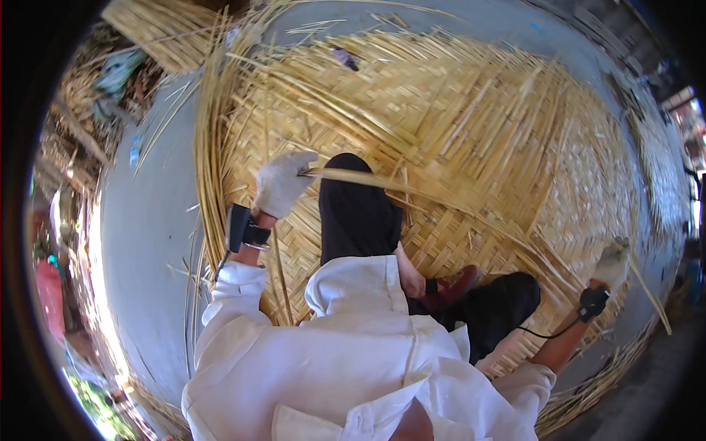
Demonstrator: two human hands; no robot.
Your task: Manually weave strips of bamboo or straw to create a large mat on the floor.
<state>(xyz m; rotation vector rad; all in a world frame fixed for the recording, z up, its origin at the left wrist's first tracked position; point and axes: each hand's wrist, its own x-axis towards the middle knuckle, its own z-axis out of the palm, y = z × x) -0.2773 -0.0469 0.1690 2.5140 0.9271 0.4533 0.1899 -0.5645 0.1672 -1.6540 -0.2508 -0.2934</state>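
Note:
My left hand (pixel 282 182), in a pale work glove, is raised near my black-clad knee (pixel 358 202). Its fingers are closed on the end of a flat reed strip (pixel 353 176), which runs rightward across the woven reed mat (pixel 419 84), blurred by motion. Far out to the right is my right hand (pixel 612 266), also gloved, its fingers curled. A narrow reed strip (pixel 651 295) slants down from it past the mat's edge, and the hand appears closed on this strip. I squat on the mat, which has a diagonal weave.
Loose reeds (pixel 211 154) lie along the mat's left edge, with a reed bundle (pixel 158 29) at the upper left. A dark scrap (pixel 344 58) lies on the mat's far part. Grey floor (pixel 143 242) borders it. A plastic bottle (pixel 134 152) and debris (pixel 81 136) are at left.

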